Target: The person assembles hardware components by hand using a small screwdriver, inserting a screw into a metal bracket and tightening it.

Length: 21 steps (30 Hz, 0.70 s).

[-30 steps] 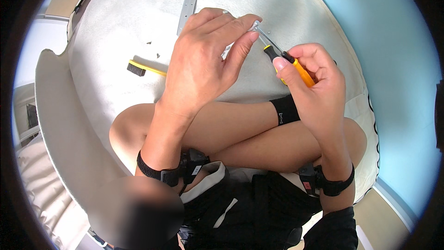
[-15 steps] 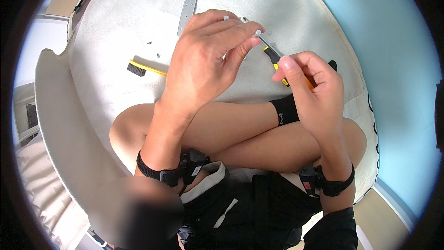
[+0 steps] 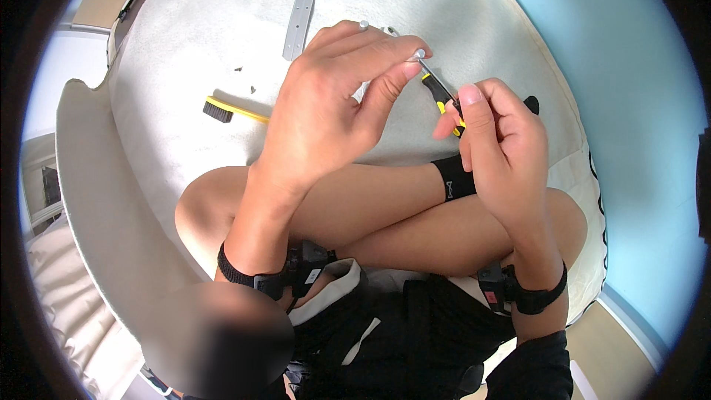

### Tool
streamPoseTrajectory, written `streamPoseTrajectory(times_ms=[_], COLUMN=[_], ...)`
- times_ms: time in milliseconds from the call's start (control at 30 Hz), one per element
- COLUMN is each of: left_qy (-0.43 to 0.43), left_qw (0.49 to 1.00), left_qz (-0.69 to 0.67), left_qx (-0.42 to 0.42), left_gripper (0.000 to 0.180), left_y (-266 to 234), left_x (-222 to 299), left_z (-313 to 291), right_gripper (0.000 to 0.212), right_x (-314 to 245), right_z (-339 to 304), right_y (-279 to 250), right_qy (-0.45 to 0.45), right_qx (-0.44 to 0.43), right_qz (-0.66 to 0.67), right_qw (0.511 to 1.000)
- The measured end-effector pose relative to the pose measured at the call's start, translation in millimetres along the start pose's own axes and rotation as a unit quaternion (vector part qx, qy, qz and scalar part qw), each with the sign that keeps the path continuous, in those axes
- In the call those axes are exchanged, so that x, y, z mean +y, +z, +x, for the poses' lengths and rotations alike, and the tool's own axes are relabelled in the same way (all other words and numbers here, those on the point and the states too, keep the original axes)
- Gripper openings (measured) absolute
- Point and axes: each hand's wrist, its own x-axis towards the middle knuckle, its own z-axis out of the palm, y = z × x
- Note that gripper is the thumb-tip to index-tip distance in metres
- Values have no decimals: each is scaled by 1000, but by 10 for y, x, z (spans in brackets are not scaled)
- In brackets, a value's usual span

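My left hand [image 3: 337,100] is raised above my crossed legs and pinches a small silver metal part [image 3: 419,54] between thumb and forefinger; most of the part is hidden by the fingers. My right hand [image 3: 498,137] grips a screwdriver with a black and yellow handle [image 3: 441,96], its thin shaft pointing up and left into the metal part. Both hands sit close together over a white cushion [image 3: 185,52].
A yellow brush with black bristles [image 3: 229,110] lies on the cushion left of my hands. A long grey metal strip with holes [image 3: 305,6] lies at the far end. A few tiny dark bits [image 3: 244,80] lie near the brush. A blue wall [image 3: 629,104] is at right.
My right hand has slid up the screwdriver handle, covering more of it, and both hands have shifted slightly as the tool stays pressed to the metal part.
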Motion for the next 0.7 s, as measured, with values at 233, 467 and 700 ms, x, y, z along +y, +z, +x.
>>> streamPoseTrajectory(times_ms=[233,467,700], left_qy=[39,128,162], left_qw=[998,987,981], left_qz=[-53,-92,-87], left_qx=[18,43,62], left_gripper=[13,14,16], left_y=[-1,-43,-27], left_x=[-17,16,-13], left_z=[21,71,68], right_gripper=[19,17,20], right_x=[64,65,-35], right_z=[-10,-48,-88], right_y=[97,49,37], right_qy=[-138,-165,-109], right_qx=[42,33,-41], right_qz=[10,2,29], right_qw=[990,986,993])
